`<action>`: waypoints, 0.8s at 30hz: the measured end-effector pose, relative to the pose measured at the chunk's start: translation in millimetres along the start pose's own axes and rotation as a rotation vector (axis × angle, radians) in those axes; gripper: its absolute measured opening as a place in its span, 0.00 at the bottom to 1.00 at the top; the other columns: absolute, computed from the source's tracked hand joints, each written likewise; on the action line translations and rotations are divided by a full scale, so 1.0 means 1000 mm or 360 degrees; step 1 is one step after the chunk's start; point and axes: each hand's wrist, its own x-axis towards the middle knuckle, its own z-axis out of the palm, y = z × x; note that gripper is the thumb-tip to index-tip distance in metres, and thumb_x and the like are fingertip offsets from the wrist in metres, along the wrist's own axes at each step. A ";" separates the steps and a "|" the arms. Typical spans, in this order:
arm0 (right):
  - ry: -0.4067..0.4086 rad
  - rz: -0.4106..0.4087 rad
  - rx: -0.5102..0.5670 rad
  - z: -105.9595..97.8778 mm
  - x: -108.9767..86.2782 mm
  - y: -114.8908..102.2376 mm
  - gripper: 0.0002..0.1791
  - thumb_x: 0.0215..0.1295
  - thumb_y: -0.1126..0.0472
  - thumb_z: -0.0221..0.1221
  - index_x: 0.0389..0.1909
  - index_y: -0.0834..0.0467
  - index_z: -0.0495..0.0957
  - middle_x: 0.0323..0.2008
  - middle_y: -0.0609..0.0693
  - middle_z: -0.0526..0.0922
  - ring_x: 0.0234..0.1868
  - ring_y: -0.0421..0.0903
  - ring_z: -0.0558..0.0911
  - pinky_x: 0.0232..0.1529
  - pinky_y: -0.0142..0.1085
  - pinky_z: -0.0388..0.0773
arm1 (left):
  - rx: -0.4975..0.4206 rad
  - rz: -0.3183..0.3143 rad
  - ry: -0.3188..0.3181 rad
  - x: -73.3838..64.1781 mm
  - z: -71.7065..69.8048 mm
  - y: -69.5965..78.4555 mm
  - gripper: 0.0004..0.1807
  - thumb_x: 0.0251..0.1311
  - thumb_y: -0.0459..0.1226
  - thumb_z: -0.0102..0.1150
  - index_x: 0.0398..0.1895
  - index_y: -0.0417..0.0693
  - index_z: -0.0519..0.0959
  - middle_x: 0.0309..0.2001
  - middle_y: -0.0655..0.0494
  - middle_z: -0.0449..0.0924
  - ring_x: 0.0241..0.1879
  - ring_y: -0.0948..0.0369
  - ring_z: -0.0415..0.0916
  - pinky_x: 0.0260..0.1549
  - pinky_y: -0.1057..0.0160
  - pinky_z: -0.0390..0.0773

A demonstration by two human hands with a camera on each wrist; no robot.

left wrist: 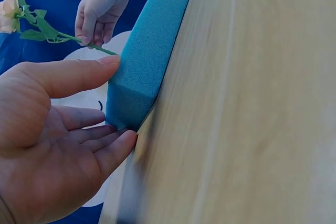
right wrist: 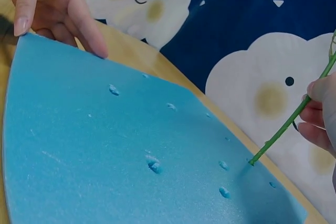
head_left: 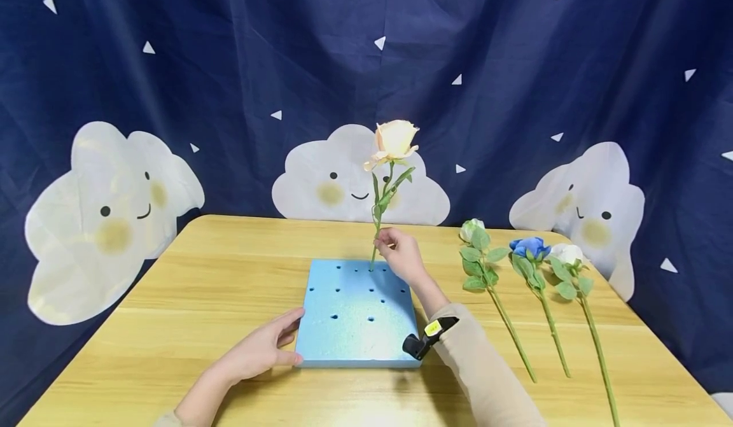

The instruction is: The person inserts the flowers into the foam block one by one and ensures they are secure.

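Pinching the stem point(right wrist: 283, 123) low down, the right hand point(head_left: 402, 256) holds the rose point(head_left: 395, 140) nearly upright, stem end at a hole point(right wrist: 250, 160) near the far edge of the board point(head_left: 355, 341); the left hand point(head_left: 260, 349) rests nearly straight fingers against the board's near-left corner. The rose looks light but top-heavy, soft and easily creased at the top, its stem thin yet stiff, so likely best gripped low.

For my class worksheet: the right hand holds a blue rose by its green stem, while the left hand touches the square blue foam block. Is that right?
Not quite: the right hand holds a pale peach rose, as the head view shows. The rest stands.
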 end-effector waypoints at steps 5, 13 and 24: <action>0.0023 0.0008 -0.0014 0.000 -0.001 -0.003 0.05 0.60 0.70 0.58 0.35 0.67 0.79 0.30 0.55 0.81 0.33 0.50 0.81 0.34 0.36 0.81 | 0.0001 0.0010 -0.0006 0.001 -0.002 0.000 0.50 0.52 0.38 0.66 0.69 0.28 0.46 0.68 0.29 0.46 0.65 0.39 0.51 0.61 0.50 0.61; 0.0009 0.0009 -0.0067 0.003 0.000 -0.004 0.03 0.59 0.70 0.59 0.33 0.66 0.80 0.28 0.54 0.82 0.32 0.47 0.80 0.34 0.36 0.81 | 0.0003 0.0015 -0.0008 0.000 -0.002 0.002 0.49 0.52 0.38 0.66 0.69 0.28 0.47 0.68 0.29 0.46 0.65 0.39 0.51 0.60 0.51 0.62; 0.0042 -0.0023 -0.0102 0.008 -0.001 -0.001 0.05 0.59 0.69 0.60 0.34 0.66 0.82 0.28 0.53 0.82 0.29 0.46 0.79 0.29 0.35 0.80 | 0.0002 0.0000 0.0006 0.003 0.000 -0.004 0.50 0.51 0.39 0.67 0.69 0.28 0.47 0.68 0.30 0.45 0.66 0.40 0.50 0.61 0.52 0.60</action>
